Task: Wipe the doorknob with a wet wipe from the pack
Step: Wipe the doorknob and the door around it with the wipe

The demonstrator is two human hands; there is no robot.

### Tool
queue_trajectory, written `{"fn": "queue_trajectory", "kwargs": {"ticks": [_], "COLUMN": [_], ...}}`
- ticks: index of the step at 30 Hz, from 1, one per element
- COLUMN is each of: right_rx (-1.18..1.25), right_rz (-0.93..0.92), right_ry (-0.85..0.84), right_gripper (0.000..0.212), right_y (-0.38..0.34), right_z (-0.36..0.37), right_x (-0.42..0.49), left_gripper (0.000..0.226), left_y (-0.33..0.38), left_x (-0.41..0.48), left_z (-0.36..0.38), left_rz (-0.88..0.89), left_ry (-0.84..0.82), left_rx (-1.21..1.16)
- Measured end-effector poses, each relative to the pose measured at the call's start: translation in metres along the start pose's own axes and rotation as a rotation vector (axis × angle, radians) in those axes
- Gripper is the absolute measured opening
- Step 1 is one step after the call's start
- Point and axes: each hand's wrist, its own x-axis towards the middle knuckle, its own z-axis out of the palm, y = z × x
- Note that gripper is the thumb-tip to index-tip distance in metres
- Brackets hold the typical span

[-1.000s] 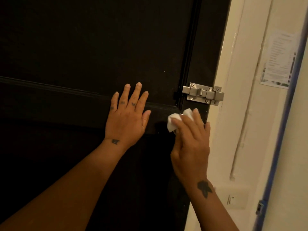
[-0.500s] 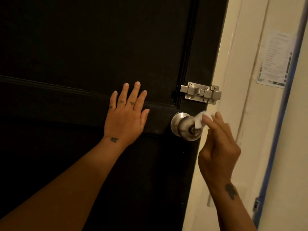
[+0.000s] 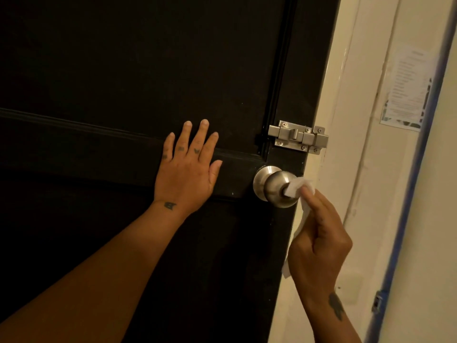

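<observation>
A round silver doorknob (image 3: 273, 186) sticks out near the right edge of a black door (image 3: 123, 70). My right hand (image 3: 319, 238) holds a white wet wipe (image 3: 298, 186), pressing its folded end against the front face of the knob; a strip of the wipe hangs down past my palm. My left hand (image 3: 189, 169) lies flat on the door panel to the left of the knob, fingers spread, holding nothing. The wipe pack is not in view.
A silver slide bolt (image 3: 298, 137) is mounted just above the knob at the door's edge. A cream door frame and wall (image 3: 346, 95) stand to the right, with a printed paper notice (image 3: 406, 87) and a blue vertical strip (image 3: 420, 144) beyond.
My right hand has come off the top of the knob and moved right and down, so the knob shows; the wipe now touches its front face. My left hand has stayed flat.
</observation>
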Motion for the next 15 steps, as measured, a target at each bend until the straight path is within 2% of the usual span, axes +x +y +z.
{"fn": "queue_trajectory", "kwargs": {"ticks": [3,10,12,15], "right_rx": [0.003,0.059,0.042,-0.056], "right_rz": [0.049,0.201,0.197,0.089], "right_ry": [0.023,-0.06,-0.05,-0.113], "right_gripper": [0.04,0.041,0.041,0.04], "right_y": [0.004,0.0,-0.003,-0.014], "right_z": [0.001,0.011,0.01,0.01], "right_x": [0.013,0.012,0.004,-0.01], "left_gripper": [0.052,0.051,0.052,0.052], "left_y": [0.0,-0.001,-0.001,0.0], "left_x": [0.0,0.0,0.001,0.0], "left_z": [0.001,0.001,0.001,0.0], "left_rz": [0.002,0.004,0.002,-0.002], "left_ry": [0.003,0.011,0.007,0.001], "left_rx": [-0.008,-0.022,-0.027,-0.024]}}
